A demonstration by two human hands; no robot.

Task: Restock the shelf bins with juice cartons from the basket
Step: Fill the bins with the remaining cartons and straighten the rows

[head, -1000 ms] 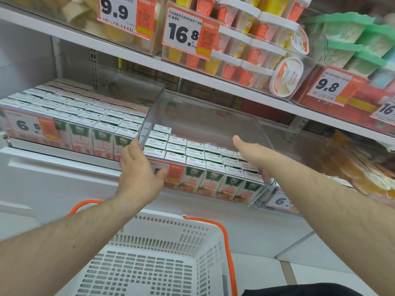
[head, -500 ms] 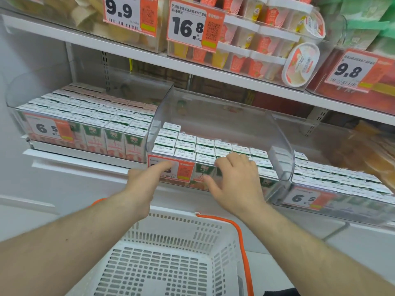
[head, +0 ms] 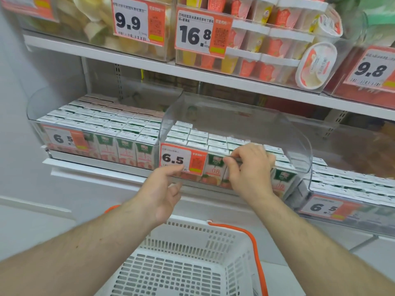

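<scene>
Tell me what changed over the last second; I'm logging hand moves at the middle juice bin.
The right hand left the bin's right side and came to the front row of cartons, its fingers now curled over the bin's front edge. The left hand slid from the left corner down below the 6.5 price tag, its fingertips at the tag's lower edge. The cartons and the basket look unchanged.
</scene>
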